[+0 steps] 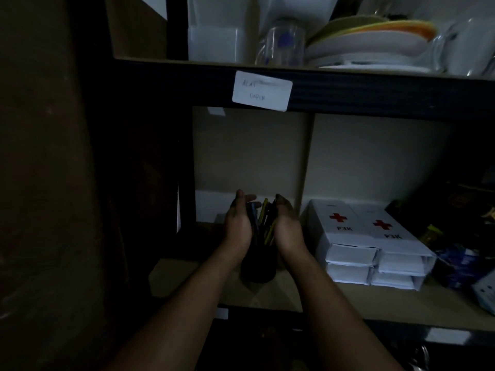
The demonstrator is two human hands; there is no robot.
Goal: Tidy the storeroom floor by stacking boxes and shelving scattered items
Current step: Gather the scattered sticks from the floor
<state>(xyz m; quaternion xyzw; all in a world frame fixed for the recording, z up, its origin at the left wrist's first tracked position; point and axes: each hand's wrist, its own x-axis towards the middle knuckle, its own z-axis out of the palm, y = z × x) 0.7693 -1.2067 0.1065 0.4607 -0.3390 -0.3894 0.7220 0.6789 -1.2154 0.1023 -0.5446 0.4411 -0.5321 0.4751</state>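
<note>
Both forearms (203, 311) reach in from the bottom edge to the middle shelf board (294, 293), and the light is very dim. My left hand (238, 223) is grasping the bundle of pens (263, 218), thumb up, fingers wrapped over the tops from the left. My right hand (288, 223) is cupped against the same bundle from the right; too dark to tell whether its fingers really close on it. Pens stand in a dark cup (257, 269) on the shelf board near its front, between the black shelf post (184, 170) and the stacked white P3K boxes (359, 231), apart from both. Step, as I judge it: settle the loose pens in the cup so the set is shelved. To do it well, squeeze the bundle evenly from both sides, keep it upright, and let the pens drop to the cup bottom before letting go. Cup looks narrow and light, so a sideways push from one hand alone could tip it; press straight down, not across. Release one hand at a time and lift straight up so no finger hooks a pen and drags it out. If the cup must go deeper, slide it by its body, low down, not by the pens. Shelf above carries plates (369, 41), a glass mug (281, 44) and a paper label (262, 91) on its front rail; nothing to do there.
</note>
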